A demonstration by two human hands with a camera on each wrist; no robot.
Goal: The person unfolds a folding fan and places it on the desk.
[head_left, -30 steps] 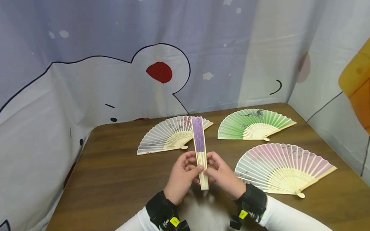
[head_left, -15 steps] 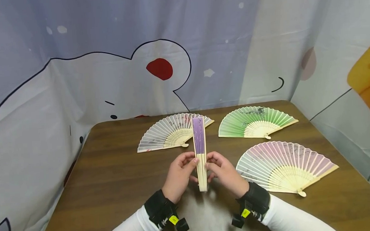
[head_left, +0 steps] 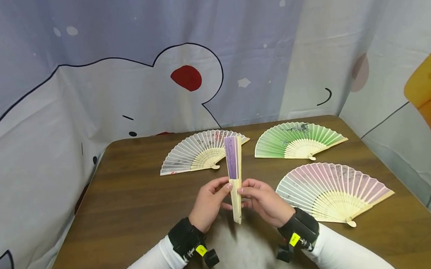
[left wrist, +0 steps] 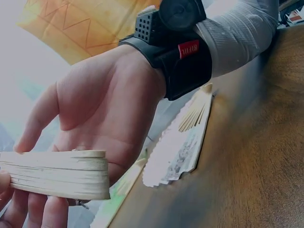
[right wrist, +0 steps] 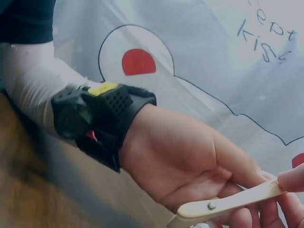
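Note:
A folded purple fan (head_left: 234,178) with pale wooden ribs stands nearly upright over the brown table (head_left: 132,218), its top just starting to part. My left hand (head_left: 218,195) pinches the ribs from the left. My right hand (head_left: 253,192) pinches them from the right. In the left wrist view the stacked ribs (left wrist: 57,174) lie across the right hand's (left wrist: 109,109) palm. Seen from the right wrist, the fan's pivot end (right wrist: 223,204) rests against the left hand (right wrist: 190,161).
Three spread fans lie on the table: a white one (head_left: 198,153) behind the hands, a green one (head_left: 299,141) at back right, a pink one (head_left: 330,193) right of my right hand. Printed cloth (head_left: 126,74) hangs behind and beside the table.
The fan's top has parted slightly, with the right guard stick leaning away from the purple leaf. Both hands stay on the ribs; the right wrist has dropped a little.

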